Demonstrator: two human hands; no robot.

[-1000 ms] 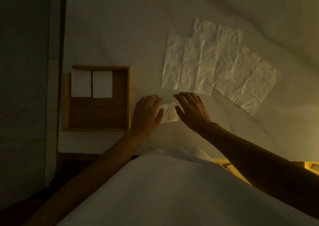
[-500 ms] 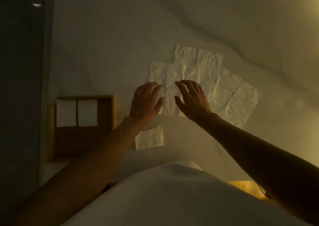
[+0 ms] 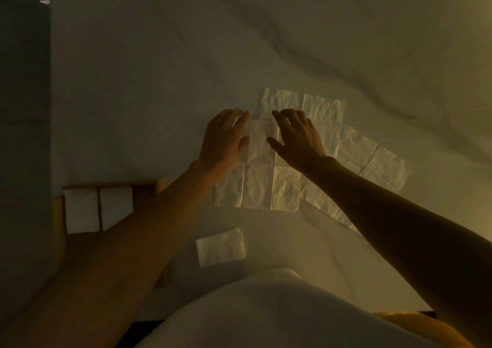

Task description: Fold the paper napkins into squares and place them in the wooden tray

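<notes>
Crinkled white paper is spreading across the pale desk ahead of us: several unfolded napkins are lying flat and overlapping, creases showing. We are laying our left hand on the left edge of the nearest sheet and our right hand just beside it on the same sheet, a narrow strip of paper showing between them. The fingers of both hands are spread apart and extended, not clamped on anything; we judge they are pressing the sheet flat or feeling for its far edge so that one napkin can be separated from the pile.

Closer to us, one folded napkin is sitting alone on the desk, well apart from both hands; it looks finished and is probably waiting to go into the wooden tray. The tray is standing at the left, partly hidden by our left forearm, with two folded squares lying side by side along its far wall, presumably to leave room for more rows.
</notes>
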